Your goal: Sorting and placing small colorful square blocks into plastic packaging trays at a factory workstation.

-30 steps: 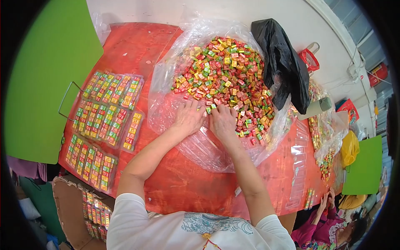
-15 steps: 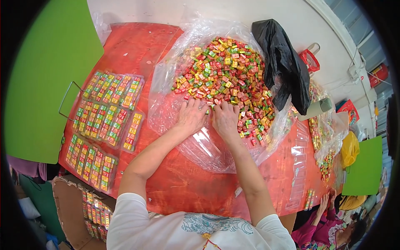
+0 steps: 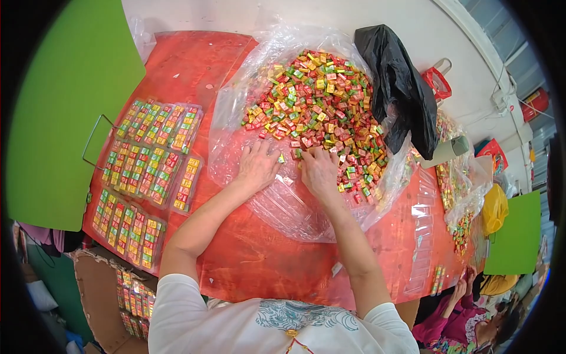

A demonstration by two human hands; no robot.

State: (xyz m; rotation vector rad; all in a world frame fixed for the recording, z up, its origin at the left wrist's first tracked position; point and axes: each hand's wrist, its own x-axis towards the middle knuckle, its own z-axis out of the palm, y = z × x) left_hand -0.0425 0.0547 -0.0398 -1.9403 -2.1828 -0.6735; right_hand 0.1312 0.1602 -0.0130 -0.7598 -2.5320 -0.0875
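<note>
A heap of small wrapped blocks (image 3: 330, 100) in red, yellow and green lies on a clear plastic bag (image 3: 283, 206) spread over the red table. At the heap's near left side, my left hand (image 3: 258, 166) rests over the plastic, and a small green and white block (image 3: 281, 158) shows at its thumb and index finger. My right hand (image 3: 319, 172) reaches to the near edge of the heap with its fingers curled down. Its fingertips are hidden, so what it holds cannot be made out.
Filled clear trays (image 3: 144, 159) stand in rows at the left on the red table (image 3: 247, 265). A black plastic bag (image 3: 401, 88) lies right of the heap, an empty clear tray (image 3: 421, 236) nearer. Below left is a cardboard box (image 3: 97, 295); another person's hands (image 3: 460, 292) show lower right.
My left hand has drawn back from the heap, leftward and slightly toward me, with a small block now showing by its thumb. My right hand stays nearly in place.
</note>
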